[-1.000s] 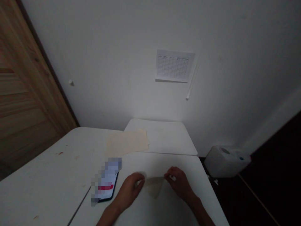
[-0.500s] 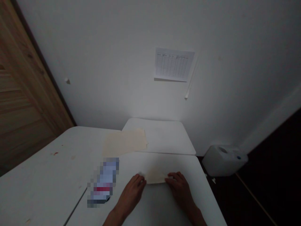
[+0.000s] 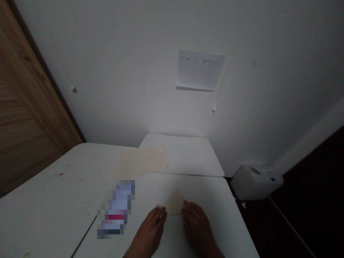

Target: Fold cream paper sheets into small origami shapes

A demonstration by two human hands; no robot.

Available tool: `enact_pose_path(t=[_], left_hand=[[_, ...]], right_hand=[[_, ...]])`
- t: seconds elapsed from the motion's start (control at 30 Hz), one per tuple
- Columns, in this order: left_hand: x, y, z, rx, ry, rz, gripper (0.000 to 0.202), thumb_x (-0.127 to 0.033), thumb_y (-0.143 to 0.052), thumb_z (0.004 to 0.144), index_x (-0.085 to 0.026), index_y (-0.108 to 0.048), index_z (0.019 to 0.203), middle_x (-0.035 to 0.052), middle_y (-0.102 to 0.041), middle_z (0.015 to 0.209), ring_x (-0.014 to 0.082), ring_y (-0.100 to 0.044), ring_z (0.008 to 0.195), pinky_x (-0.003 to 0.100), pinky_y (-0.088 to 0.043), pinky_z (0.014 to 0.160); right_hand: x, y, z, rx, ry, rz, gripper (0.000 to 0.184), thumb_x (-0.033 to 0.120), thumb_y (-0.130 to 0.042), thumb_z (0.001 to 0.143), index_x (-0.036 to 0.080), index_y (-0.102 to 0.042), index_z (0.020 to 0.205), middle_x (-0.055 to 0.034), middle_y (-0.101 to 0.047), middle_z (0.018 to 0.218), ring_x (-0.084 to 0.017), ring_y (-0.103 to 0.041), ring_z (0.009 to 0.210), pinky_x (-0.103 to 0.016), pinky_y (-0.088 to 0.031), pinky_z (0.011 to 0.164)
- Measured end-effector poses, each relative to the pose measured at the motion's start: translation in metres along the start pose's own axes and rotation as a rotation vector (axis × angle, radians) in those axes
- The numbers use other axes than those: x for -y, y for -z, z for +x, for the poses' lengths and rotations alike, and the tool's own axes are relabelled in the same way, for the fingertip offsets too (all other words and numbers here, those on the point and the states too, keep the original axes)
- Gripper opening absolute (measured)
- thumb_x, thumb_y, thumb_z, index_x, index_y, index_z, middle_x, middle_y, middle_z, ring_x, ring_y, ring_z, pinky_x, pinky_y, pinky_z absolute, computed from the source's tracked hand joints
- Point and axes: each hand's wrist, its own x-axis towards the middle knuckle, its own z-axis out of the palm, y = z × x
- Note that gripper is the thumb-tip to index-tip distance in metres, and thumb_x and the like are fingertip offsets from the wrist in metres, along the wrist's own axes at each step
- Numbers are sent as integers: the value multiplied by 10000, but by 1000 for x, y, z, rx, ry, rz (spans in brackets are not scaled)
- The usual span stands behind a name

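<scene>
On the counter, our left hand and right hand touch 2 near corners of the triangular sheet; whether either grip pinches, we cannot tell. Its point, previously near, now lies far: the turn seems complete.

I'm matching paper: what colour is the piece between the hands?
The piece of paper is pale cream; the head view shows it best.
</scene>
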Motion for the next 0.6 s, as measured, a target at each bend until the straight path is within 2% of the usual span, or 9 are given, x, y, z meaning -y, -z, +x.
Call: enact_pose_path(t=[0.13,0.3,0.43,0.6], left_hand=[[1,-2,0,13,-5,33,469,-68,-477,834,-243,-559,1260,56,-604,1298,258,-572,1176,399,-543,947],[0,0,1,-1,0,28,453,-81,-487,833,-230,-562,1254,62,-609,1287,257,-575,1169,392,-545,946],[-3,7,6,2,27,-21,412,-91,-486,846,-226,-580,1224,67,-618,1260,262,-568,1170,409,-535,961],[-6,13,11,-21,52,-98,387,-89,-478,855,-228,-595,1197,72,-619,1234,246,-566,1159,405,-526,972]], right_hand=[[23,-12,7,70,137,60,488,78,-483,860,187,-510,1335,-44,-517,1396,-205,-455,1283,-345,-394,1079],[30,-21,7,72,106,25,451,130,-478,905,187,-499,1352,-52,-518,1394,-224,-464,1291,-393,-400,1083],[19,-18,-1,76,46,23,443,181,-461,942,191,-461,1385,-59,-506,1402,-204,-458,1302,-397,-377,1104],[-12,-11,-16,111,45,-23,473,208,-420,966,180,-380,1436,-71,-457,1437,-211,-424,1327,-435,-376,1101]])
